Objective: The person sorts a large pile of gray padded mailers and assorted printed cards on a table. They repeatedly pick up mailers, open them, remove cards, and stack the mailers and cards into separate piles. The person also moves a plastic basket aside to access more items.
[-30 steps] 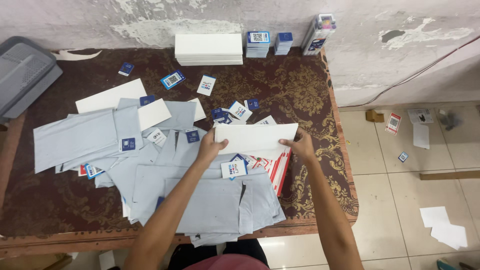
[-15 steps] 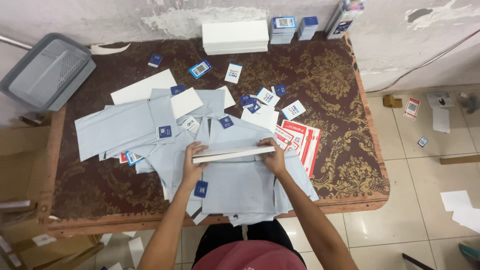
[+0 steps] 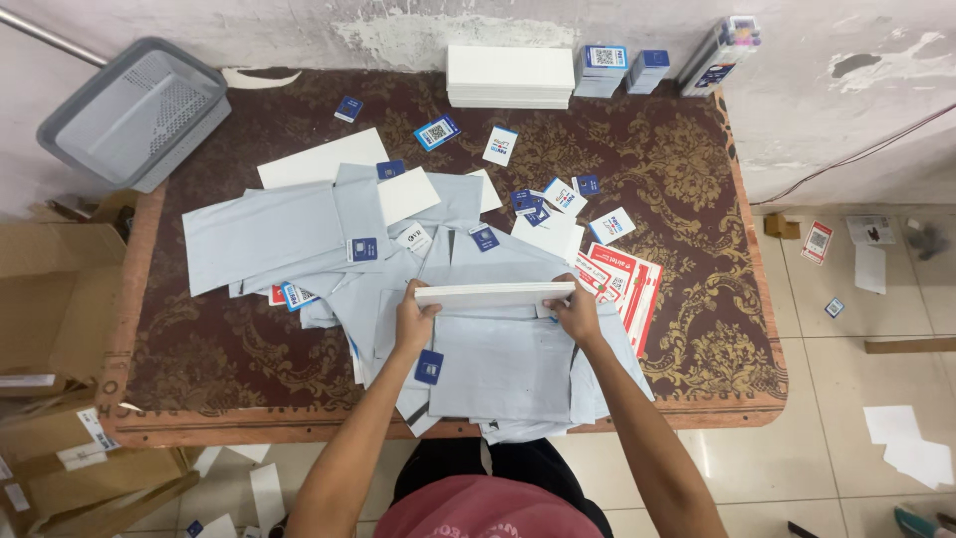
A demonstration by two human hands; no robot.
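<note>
Over the desk, left hand and right hand each grip one end of a white card stack, held above grey mailers.

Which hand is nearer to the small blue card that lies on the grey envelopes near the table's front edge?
The left hand. It is just above the small blue card, almost touching it. The right hand is farther to the right, holding the other end of the white stack.
</note>
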